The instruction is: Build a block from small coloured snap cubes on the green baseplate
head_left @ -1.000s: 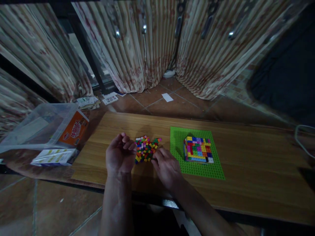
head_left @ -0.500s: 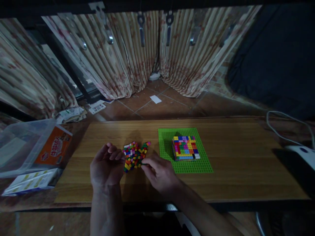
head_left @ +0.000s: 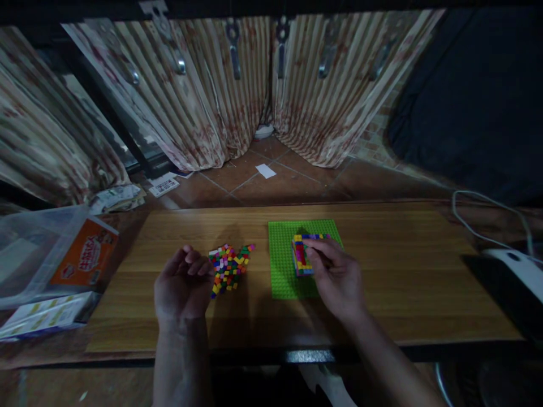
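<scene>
Inside the green baseplate's edges, the brick block lies under the right hand's grip, pinched together, contents unclear.

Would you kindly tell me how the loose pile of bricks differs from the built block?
The loose pile is a scatter of separate bricks, while the built block is a compact, fitted stack. The pile lies on the wooden tabletop; the block stands on the green baseplate. The right hand partly hides the block, whereas the left hand is nearest the pile. Both are multicoloured, with red, yellow and green among their bricks.
</scene>
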### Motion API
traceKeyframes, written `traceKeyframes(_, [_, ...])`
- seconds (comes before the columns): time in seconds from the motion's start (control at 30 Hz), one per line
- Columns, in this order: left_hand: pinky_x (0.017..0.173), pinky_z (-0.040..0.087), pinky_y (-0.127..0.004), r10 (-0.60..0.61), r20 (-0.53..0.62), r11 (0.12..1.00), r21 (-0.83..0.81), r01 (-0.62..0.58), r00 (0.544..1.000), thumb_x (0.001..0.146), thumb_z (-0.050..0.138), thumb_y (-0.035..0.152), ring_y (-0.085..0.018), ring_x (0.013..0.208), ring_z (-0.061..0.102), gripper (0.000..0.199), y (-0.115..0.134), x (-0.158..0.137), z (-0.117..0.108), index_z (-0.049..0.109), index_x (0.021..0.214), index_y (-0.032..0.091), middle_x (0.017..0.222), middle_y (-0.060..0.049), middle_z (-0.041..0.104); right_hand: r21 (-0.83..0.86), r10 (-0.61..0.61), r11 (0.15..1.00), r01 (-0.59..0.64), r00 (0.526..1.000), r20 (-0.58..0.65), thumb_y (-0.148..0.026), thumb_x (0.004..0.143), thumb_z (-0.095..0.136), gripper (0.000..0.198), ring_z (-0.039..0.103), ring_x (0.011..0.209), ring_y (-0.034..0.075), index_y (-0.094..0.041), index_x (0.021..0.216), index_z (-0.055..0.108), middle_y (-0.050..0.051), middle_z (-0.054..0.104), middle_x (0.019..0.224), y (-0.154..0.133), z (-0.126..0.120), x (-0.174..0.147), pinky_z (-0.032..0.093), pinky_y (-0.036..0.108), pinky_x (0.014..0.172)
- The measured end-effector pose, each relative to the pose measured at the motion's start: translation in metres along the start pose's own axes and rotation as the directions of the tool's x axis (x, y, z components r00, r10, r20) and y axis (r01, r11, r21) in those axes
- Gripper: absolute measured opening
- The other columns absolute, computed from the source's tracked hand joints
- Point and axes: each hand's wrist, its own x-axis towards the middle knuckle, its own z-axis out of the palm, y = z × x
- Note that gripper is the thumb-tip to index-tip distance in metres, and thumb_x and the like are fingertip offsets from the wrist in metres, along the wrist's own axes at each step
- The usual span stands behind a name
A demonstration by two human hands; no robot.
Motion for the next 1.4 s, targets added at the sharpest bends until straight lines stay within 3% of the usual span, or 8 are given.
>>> traceKeyframes(0.23, [0.042, 0.032, -0.017, -0.021, -0.004, 1.0, -0.019, 0.021, 1.0, 0.096, 0.034, 0.013, -0.005, 0.04, 0.039, 0.03, -0.003, 0.0, 0.002, 0.056, 0.075, 0.011, 0.053, 0.004, 0.044, -0.194, 0.118, 0.974, -0.113, 0.993, 0.014, -0.033, 0.088, 0.059, 0.021, 0.069, 0.084, 0.022, -0.021, 0.099, 0.073, 0.006, 0.075, 0.096, 0.005, -0.007, 0.0, 0.054, 0.04, 0.079])
traceKeyframes(0.47, [0.042, 0.031, -0.017, -0.008, -0.024, 1.0, -0.024, 0.008, 1.0, 0.096, 0.035, 0.013, -0.004, 0.04, 0.038, 0.03, -0.002, -0.002, 0.004, 0.056, 0.075, 0.011, 0.053, 0.004, 0.044, -0.348, -0.002, 0.937, 0.036, 0.995, 0.098, -0.031, 0.089, 0.057, 0.019, 0.069, 0.086, 0.023, -0.021, 0.093, 0.073, 0.006, 0.075, 0.096, 0.002, 0.002, 0.0, 0.053, 0.039, 0.079])
traceKeyframes(0.63, [0.042, 0.031, -0.016, -0.017, -0.025, 0.999, -0.034, 0.016, 1.0, 0.096, 0.035, 0.013, -0.003, 0.039, 0.037, 0.031, -0.001, -0.002, 0.003, 0.056, 0.074, 0.011, 0.053, 0.004, 0.043, -0.351, -0.078, 0.931, 0.103, 0.993, 0.083, -0.03, 0.09, 0.059, 0.017, 0.068, 0.088, 0.022, -0.021, 0.09, 0.074, 0.005, 0.076, 0.095, 0.005, 0.005, 0.0, 0.052, 0.038, 0.083])
traceKeyframes(0.9, [0.042, 0.032, -0.016, -0.011, -0.016, 0.999, -0.049, 0.011, 1.0, 0.096, 0.036, 0.014, -0.003, 0.04, 0.038, 0.031, -0.001, -0.004, 0.002, 0.058, 0.075, 0.01, 0.054, 0.004, 0.045, -0.35, -0.006, 0.937, 0.018, 0.999, 0.036, -0.035, 0.085, 0.065, 0.015, 0.068, 0.078, 0.022, -0.023, 0.085, 0.074, 0.003, 0.075, 0.086, 0.012, 0.006, -0.002, 0.052, 0.037, 0.075])
traceKeyframes(1.4, [0.04, 0.032, -0.016, 0.0, -0.015, 0.998, -0.066, -0.001, 1.0, 0.095, 0.037, 0.013, -0.003, 0.037, 0.036, 0.03, 0.0, -0.002, 0.001, 0.058, 0.073, 0.01, 0.053, 0.004, 0.046, -0.337, -0.118, 0.931, 0.142, 0.989, 0.09, -0.032, 0.089, 0.061, 0.018, 0.068, 0.085, 0.02, -0.022, 0.085, 0.075, 0.005, 0.075, 0.091, 0.013, 0.003, -0.005, 0.052, 0.036, 0.082])
